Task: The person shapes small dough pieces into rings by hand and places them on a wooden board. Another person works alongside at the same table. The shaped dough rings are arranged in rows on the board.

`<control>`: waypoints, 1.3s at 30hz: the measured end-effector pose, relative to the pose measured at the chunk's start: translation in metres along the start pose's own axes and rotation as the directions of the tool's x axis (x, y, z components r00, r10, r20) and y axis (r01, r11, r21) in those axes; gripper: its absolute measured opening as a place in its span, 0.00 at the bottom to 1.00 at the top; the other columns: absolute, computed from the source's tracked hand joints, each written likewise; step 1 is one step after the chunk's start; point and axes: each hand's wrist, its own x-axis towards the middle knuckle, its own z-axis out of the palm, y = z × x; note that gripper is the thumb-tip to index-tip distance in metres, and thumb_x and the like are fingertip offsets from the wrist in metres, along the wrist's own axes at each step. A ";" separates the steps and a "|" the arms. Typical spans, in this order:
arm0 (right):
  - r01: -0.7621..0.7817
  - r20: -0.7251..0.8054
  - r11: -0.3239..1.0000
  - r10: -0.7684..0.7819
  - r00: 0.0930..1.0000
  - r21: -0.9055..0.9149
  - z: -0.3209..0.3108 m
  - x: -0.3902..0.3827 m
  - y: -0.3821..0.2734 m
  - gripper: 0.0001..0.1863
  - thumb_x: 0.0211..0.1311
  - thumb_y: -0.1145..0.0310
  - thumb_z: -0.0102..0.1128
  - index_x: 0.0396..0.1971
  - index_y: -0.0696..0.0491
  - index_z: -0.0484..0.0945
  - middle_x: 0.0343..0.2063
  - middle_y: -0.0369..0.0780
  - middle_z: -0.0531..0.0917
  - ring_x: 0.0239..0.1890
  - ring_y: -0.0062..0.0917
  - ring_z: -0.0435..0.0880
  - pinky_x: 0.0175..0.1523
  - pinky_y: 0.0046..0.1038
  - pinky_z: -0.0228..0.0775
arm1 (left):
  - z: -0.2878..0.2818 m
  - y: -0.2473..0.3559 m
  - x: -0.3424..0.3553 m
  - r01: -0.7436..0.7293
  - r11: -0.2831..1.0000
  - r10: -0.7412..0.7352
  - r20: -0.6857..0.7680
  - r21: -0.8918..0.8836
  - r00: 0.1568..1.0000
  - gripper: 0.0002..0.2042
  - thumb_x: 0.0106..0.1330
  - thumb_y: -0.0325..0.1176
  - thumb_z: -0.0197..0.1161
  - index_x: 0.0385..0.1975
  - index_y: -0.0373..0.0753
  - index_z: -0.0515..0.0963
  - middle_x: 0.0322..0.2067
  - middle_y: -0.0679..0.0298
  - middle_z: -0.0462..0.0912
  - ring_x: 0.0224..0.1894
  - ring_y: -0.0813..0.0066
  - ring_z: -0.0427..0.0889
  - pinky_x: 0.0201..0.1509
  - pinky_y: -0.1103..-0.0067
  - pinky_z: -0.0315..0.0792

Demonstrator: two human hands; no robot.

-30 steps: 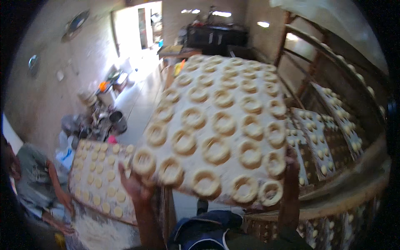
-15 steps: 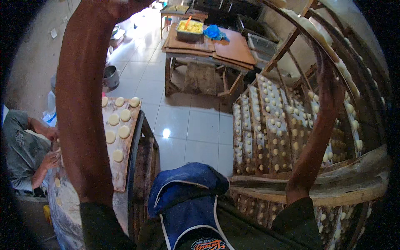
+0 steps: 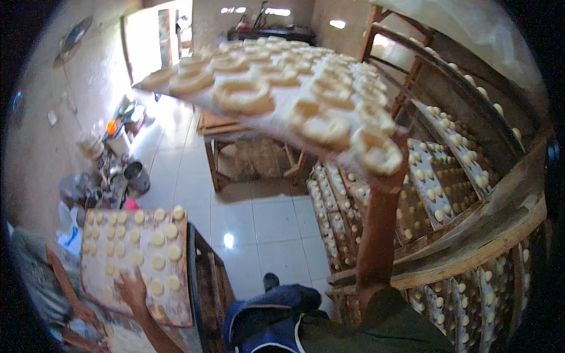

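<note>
A floured board point(image 3: 194, 100) covered with ring-shaped pieces of dough point(image 3: 318, 122) is raised in front of me, tilted and slightly blurred. My right hand point(image 3: 401, 141) grips it at its near right corner; most of the fingers are hidden behind the board and dough. My left hand point(image 3: 133, 289) has its fingers spread over another floured board point(image 3: 126, 303) on the table at lower left. Flat round dough pieces point(image 3: 158, 262) lie on that board in rows. Whether my left fingers touch the dough, I cannot tell.
On the right stands a wooden rack point(image 3: 471, 247) with several boards of dough balls. Beyond the raised board is a wooden table point(image 3: 253, 156). A co-worker point(image 3: 44, 276) works at far left, hands close to the near table. A metal pot point(image 3: 136, 175) stands among wares by the wall.
Both my arms were raised, by a board edge at upper right. Now the board of dough rings is in front of me on my right hand, and my left has dropped to the near table.
</note>
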 end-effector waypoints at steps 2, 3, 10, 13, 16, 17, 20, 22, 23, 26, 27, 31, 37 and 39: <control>-0.136 -0.086 0.954 0.164 0.983 0.266 0.001 -0.013 -0.001 0.19 0.70 0.56 0.50 0.43 0.58 0.77 0.40 0.41 0.82 0.42 0.29 0.81 0.51 0.35 0.74 | 0.025 -0.015 0.007 0.014 0.998 -0.004 -0.156 0.067 0.988 0.36 0.64 0.50 0.61 0.65 0.34 0.60 0.65 0.41 0.60 0.69 0.45 0.57 0.70 0.54 0.52; -0.191 -0.106 0.890 0.255 0.961 0.413 0.000 -0.011 0.003 0.21 0.70 0.56 0.50 0.46 0.61 0.76 0.41 0.42 0.82 0.44 0.30 0.81 0.55 0.35 0.73 | 0.014 0.009 0.016 -0.118 0.985 0.099 -0.149 -0.125 0.984 0.34 0.65 0.50 0.61 0.64 0.33 0.62 0.63 0.42 0.63 0.67 0.45 0.59 0.69 0.56 0.53; 0.052 -0.205 0.969 -0.001 0.979 0.243 0.014 -0.001 0.003 0.25 0.66 0.62 0.50 0.59 0.59 0.64 0.56 0.46 0.73 0.57 0.36 0.75 0.63 0.42 0.69 | -0.080 0.231 -0.028 -0.074 0.053 0.763 -0.008 -0.996 0.646 0.22 0.75 0.46 0.47 0.55 0.34 0.72 0.54 0.55 0.76 0.59 0.64 0.72 0.61 0.68 0.65; 0.074 -0.123 0.915 -0.027 0.992 0.397 0.034 0.019 0.010 0.28 0.63 0.69 0.52 0.63 0.58 0.60 0.58 0.47 0.71 0.60 0.36 0.73 0.64 0.43 0.68 | -0.103 0.343 -0.026 0.295 -0.292 0.931 -0.200 -0.910 0.306 0.39 0.71 0.65 0.30 0.65 0.34 0.60 0.63 0.53 0.68 0.65 0.60 0.66 0.65 0.58 0.63; 0.117 -0.170 0.935 -0.062 0.984 0.336 0.051 0.022 0.020 0.29 0.60 0.75 0.53 0.63 0.58 0.60 0.57 0.47 0.72 0.59 0.36 0.74 0.62 0.39 0.71 | -0.135 0.457 -0.029 0.834 -0.335 0.763 -0.645 -0.439 -0.032 0.38 0.71 0.64 0.33 0.67 0.36 0.57 0.66 0.55 0.64 0.67 0.58 0.64 0.68 0.58 0.59; 0.136 -0.182 0.943 -0.083 0.980 0.305 0.054 0.026 0.023 0.29 0.60 0.75 0.53 0.63 0.58 0.61 0.56 0.47 0.72 0.58 0.35 0.75 0.61 0.38 0.72 | -0.151 0.485 -0.038 0.921 -0.270 0.691 -0.723 -0.282 -0.019 0.37 0.72 0.64 0.33 0.67 0.36 0.57 0.66 0.56 0.64 0.67 0.58 0.64 0.69 0.59 0.59; 0.207 -0.238 0.946 -0.147 0.960 0.248 0.054 0.035 0.042 0.28 0.59 0.76 0.53 0.61 0.58 0.62 0.54 0.45 0.73 0.55 0.35 0.76 0.59 0.37 0.73 | -0.171 0.527 -0.041 0.802 -0.489 0.774 -0.595 -0.343 0.217 0.32 0.73 0.57 0.40 0.65 0.36 0.60 0.63 0.57 0.68 0.64 0.58 0.68 0.68 0.62 0.62; 0.255 -0.291 0.940 -0.185 0.939 0.228 0.052 0.031 0.059 0.27 0.59 0.76 0.54 0.60 0.59 0.63 0.53 0.44 0.74 0.53 0.34 0.77 0.59 0.37 0.72 | -0.160 0.551 -0.017 0.834 -0.406 0.823 -0.547 -0.373 0.156 0.28 0.71 0.53 0.45 0.63 0.37 0.63 0.60 0.57 0.72 0.61 0.59 0.72 0.67 0.62 0.64; 0.278 -0.326 0.935 -0.199 0.924 0.218 0.052 0.026 0.068 0.26 0.60 0.76 0.54 0.60 0.59 0.64 0.52 0.44 0.75 0.53 0.34 0.77 0.59 0.37 0.72 | -0.152 0.557 -0.010 0.846 -0.365 0.845 -0.519 -0.388 0.127 0.27 0.71 0.50 0.47 0.61 0.37 0.65 0.58 0.58 0.73 0.59 0.59 0.73 0.66 0.63 0.66; 0.255 -0.345 0.967 -0.234 0.909 0.015 0.050 0.021 0.082 0.26 0.59 0.75 0.53 0.59 0.59 0.65 0.53 0.45 0.74 0.54 0.34 0.77 0.60 0.37 0.72 | -0.142 0.574 0.006 0.868 -0.316 0.870 -0.481 -0.382 0.104 0.25 0.65 0.45 0.54 0.58 0.37 0.68 0.55 0.58 0.76 0.56 0.61 0.76 0.65 0.63 0.67; 0.291 -0.315 0.954 -0.256 0.914 0.068 0.055 0.023 0.088 0.26 0.60 0.75 0.53 0.60 0.59 0.64 0.54 0.45 0.74 0.55 0.34 0.76 0.60 0.37 0.71 | -0.140 0.580 0.013 0.878 -0.293 0.876 -0.474 -0.379 0.088 0.25 0.64 0.45 0.55 0.57 0.37 0.69 0.56 0.58 0.76 0.56 0.61 0.76 0.64 0.63 0.68; 0.361 -0.219 0.928 -0.335 0.916 0.089 0.053 0.026 0.107 0.28 0.61 0.72 0.52 0.62 0.59 0.62 0.57 0.46 0.71 0.58 0.34 0.74 0.62 0.37 0.70 | -0.128 0.612 0.020 0.923 -0.158 0.902 -0.431 -0.351 -0.010 0.25 0.63 0.42 0.55 0.58 0.38 0.68 0.56 0.59 0.75 0.59 0.62 0.74 0.66 0.63 0.65; 0.437 -0.222 0.898 -0.415 0.882 0.056 0.066 0.041 0.134 0.26 0.63 0.70 0.50 0.62 0.58 0.63 0.56 0.46 0.73 0.59 0.35 0.74 0.63 0.38 0.69 | -0.112 0.677 0.033 0.916 -0.119 0.834 -0.539 -0.383 -0.117 0.26 0.62 0.43 0.56 0.59 0.37 0.68 0.60 0.59 0.72 0.62 0.61 0.70 0.69 0.63 0.62; 0.431 -0.246 0.901 -0.408 0.879 0.047 0.070 0.044 0.145 0.25 0.64 0.69 0.51 0.61 0.59 0.64 0.55 0.46 0.74 0.59 0.35 0.74 0.64 0.38 0.69 | -0.104 0.688 0.031 0.922 -0.054 0.902 -0.415 -0.383 -0.120 0.26 0.61 0.44 0.55 0.58 0.37 0.68 0.58 0.59 0.73 0.61 0.60 0.71 0.69 0.63 0.62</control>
